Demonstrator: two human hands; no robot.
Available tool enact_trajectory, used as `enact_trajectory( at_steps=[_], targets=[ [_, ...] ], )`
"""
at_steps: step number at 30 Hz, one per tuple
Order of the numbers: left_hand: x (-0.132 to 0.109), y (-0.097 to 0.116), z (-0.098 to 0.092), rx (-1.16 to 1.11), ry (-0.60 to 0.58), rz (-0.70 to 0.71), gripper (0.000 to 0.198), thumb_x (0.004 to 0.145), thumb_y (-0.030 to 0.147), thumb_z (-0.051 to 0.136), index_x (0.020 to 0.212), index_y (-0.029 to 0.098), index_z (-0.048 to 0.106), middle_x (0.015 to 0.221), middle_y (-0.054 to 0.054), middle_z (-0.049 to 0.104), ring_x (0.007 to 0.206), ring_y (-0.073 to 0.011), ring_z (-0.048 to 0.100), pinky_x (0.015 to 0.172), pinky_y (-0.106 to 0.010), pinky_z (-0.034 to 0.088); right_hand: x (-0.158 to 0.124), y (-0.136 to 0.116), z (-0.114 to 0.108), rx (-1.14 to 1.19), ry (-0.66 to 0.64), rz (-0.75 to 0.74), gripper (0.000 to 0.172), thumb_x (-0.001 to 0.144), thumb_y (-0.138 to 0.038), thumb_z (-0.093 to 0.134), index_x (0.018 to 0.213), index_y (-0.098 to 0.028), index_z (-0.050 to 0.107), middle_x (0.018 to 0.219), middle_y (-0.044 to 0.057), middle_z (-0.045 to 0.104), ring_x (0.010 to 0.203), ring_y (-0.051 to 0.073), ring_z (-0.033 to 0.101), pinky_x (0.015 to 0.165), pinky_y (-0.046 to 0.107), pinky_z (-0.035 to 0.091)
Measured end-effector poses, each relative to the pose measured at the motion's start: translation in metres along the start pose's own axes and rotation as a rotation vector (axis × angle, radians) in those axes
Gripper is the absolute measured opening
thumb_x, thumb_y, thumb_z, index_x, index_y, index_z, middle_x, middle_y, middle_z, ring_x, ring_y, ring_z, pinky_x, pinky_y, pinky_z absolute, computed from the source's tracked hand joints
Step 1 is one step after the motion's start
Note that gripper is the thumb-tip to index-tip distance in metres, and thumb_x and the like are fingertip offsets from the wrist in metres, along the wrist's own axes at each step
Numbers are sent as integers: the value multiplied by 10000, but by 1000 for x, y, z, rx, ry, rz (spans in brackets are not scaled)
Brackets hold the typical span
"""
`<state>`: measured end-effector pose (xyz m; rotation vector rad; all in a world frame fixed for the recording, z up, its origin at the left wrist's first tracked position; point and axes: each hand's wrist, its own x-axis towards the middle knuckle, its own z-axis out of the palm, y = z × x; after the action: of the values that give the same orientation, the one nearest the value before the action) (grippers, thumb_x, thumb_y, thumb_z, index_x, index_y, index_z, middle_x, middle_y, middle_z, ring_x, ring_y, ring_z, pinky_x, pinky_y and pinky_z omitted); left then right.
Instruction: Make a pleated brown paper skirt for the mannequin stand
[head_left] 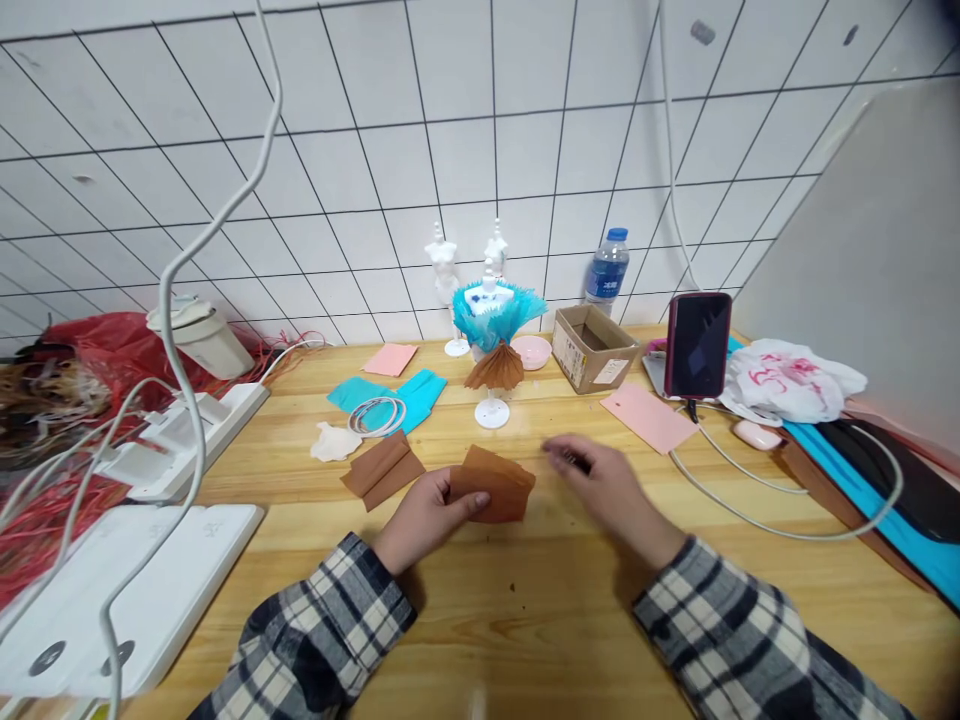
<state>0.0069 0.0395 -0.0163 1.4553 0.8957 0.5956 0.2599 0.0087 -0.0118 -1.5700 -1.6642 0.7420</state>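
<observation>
Brown paper [504, 488] in left grip [429, 510], free edge rightward, long axis crosswise; right grip [604, 482] indistinct

Head cam is looking fwd & down from the wearer's side of the table [487, 640], facing the tiled wall [525, 60]; it's sitting near, catching L hand [427, 515] & R hand [606, 485] just below ctr.
</observation>
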Motion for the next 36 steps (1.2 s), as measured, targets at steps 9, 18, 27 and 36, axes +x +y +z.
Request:
enact_trajectory(
  at_steps=[9,18,27,36],
  targets=[
    [1,-4,-1,144,157,67,393,822,433,643,1081,139,647,1074,-90,721,949,-236,666,825,-330,534,24,78,-67,-694,62,13,438,875,-339,506,1268,-173,605,1204,124,655,1115,274,574,939,371,414],
    [0,-5,-3,360,153,105,285,862,395,581,1003,162,666,995,-53,726,908,-217,656,813,-296,502,8,43,-73,-626,-173,442,441,818,-606,485,748,-235,712,753,84,710,682,242,641,577,317,388],
    [1,-8,-5,396,144,111,283,872,399,572,1001,164,663,972,-54,730,896,-219,655,793,-294,504,8,49,-48,-428,-194,391,105,722,-268,570,701,-229,665,757,39,718,708,195,643,598,270,412],
    [1,-8,-5,337,149,141,318,875,395,575,1091,168,623,1081,-69,695,979,-219,632,854,-302,487,9,37,-52,-182,6,40,253,840,-418,518,815,-190,626,766,35,660,675,174,575,615,273,428]
  ],
)
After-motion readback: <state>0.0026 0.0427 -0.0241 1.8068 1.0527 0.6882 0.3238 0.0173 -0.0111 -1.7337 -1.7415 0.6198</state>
